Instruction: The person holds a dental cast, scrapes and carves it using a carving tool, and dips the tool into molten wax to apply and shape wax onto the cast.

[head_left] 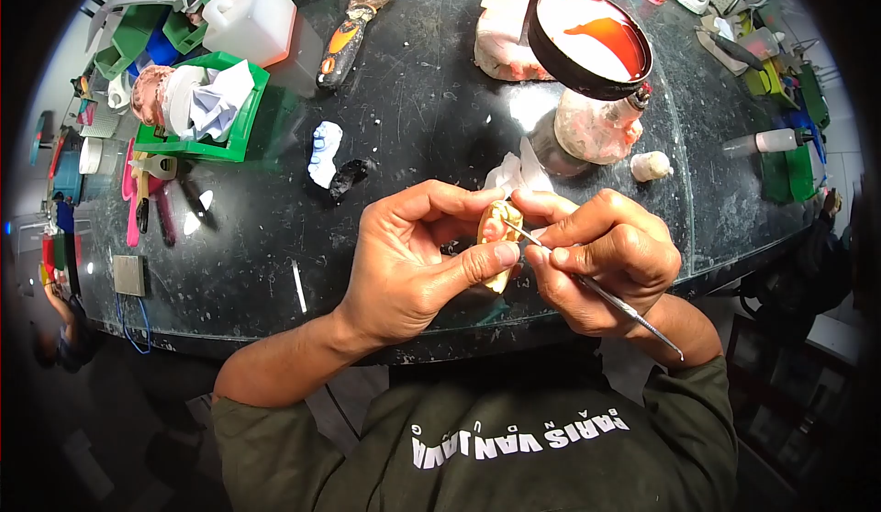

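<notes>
My left hand grips a yellowish dental cast between thumb and fingers, holding it upright just above the table's near edge. A slim metal dental carver lies in my right hand like a pen. Its working tip meets the upper part of the cast, while the other end points down toward my right forearm. Fingers of both hands come close together around the cast and cover part of it. Crumpled white tissue lies just beyond my fingertips.
Beyond my hands stand a round pan with red contents and a wax-smeared vessel. A blue-white dental mould, a scraper and a green bin lie to the left. Another person is at the far left.
</notes>
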`<move>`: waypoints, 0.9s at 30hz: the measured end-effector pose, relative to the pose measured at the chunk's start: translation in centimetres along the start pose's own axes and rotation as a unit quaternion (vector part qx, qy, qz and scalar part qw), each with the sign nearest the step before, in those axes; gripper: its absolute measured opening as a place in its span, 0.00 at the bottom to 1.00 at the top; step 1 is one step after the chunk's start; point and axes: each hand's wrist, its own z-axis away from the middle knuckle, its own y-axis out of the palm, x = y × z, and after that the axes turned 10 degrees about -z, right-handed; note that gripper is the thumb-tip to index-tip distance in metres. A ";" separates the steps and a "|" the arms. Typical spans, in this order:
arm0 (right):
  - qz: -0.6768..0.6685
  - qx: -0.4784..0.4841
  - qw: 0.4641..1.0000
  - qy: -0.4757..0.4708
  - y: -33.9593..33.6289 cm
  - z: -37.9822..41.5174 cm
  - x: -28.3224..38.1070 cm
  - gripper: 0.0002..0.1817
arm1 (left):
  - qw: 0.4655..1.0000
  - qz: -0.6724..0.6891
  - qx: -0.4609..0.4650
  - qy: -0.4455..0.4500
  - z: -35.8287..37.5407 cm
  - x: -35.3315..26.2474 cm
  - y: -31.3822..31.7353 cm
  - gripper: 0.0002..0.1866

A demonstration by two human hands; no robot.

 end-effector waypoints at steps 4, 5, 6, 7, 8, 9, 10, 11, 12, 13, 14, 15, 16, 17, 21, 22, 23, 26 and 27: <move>0.000 0.035 0.999 -0.003 -0.3 -0.2 0.3 0.11 | 1.000 0.000 0.010 -0.015 0.0 -0.2 -0.2 0.17; 0.002 0.046 0.999 -0.002 -0.3 -0.3 0.4 0.12 | 1.000 0.001 0.014 -0.021 0.0 -0.2 -0.2 0.17; 0.000 0.043 0.999 -0.001 -0.4 -0.3 0.5 0.12 | 1.000 0.000 0.013 -0.016 0.0 -0.3 -0.2 0.16; -0.002 0.041 0.999 0.001 -0.5 -0.3 0.5 0.12 | 1.000 -0.001 0.011 -0.012 0.0 -0.4 0.0 0.16; -0.004 0.039 0.999 0.003 -0.5 -0.3 0.6 0.12 | 1.000 -0.003 0.009 -0.008 0.1 -0.4 0.0 0.16; 0.001 0.038 0.999 0.005 -0.5 -0.3 0.6 0.12 | 1.000 -0.001 0.012 -0.004 0.1 -0.4 0.0 0.16; 0.007 0.037 0.999 0.007 -0.5 -0.2 0.6 0.12 | 1.000 0.000 0.015 -0.001 0.1 -0.2 -0.1 0.16; 0.012 0.036 0.999 0.008 -0.4 -0.1 0.6 0.12 | 1.000 0.001 0.017 0.003 0.1 -0.2 -0.1 0.16; 0.006 0.043 0.999 0.002 -0.5 -0.2 0.6 0.12 | 1.000 0.003 0.018 -0.001 0.1 -0.2 -0.1 0.16; -0.001 0.050 0.999 -0.004 -0.6 -0.2 0.5 0.12 | 1.000 0.005 0.019 -0.005 0.1 -0.3 -0.1 0.16; -0.007 0.057 0.998 -0.010 -0.7 -0.3 0.5 0.12 | 1.000 0.007 0.020 -0.008 0.1 -0.4 -0.1 0.16; -0.009 0.045 0.999 -0.011 -0.7 -0.3 0.4 0.11 | 0.999 0.021 0.023 -0.016 0.1 -0.5 0.0 0.16; -0.011 0.032 0.999 -0.011 -0.6 -0.1 0.4 0.11 | 0.999 0.034 0.026 -0.024 0.1 -0.7 0.1 0.16; -0.013 0.019 1.000 -0.011 -0.6 0.0 0.4 0.10 | 0.998 0.048 0.029 -0.033 0.2 -0.7 0.1 0.16; 0.040 0.056 0.997 -0.020 -0.5 -0.1 0.7 0.12 | 0.995 0.072 0.035 -0.053 0.2 -0.4 0.0 0.16; 0.036 0.062 0.997 -0.019 -0.6 -0.1 0.8 0.13 | 0.994 0.077 0.036 -0.061 0.2 -0.6 0.0 0.16; 0.032 0.069 0.997 -0.018 -0.7 0.0 0.8 0.13 | 0.993 0.083 0.038 -0.069 0.2 -0.7 0.0 0.16; 0.031 0.066 0.997 -0.021 -0.6 0.0 0.9 0.13 | 0.995 0.078 0.036 -0.056 0.2 -0.7 0.0 0.16; 0.033 0.061 0.997 -0.023 -0.5 0.1 0.9 0.13 | 0.995 0.074 0.035 -0.054 0.2 -0.7 0.1 0.16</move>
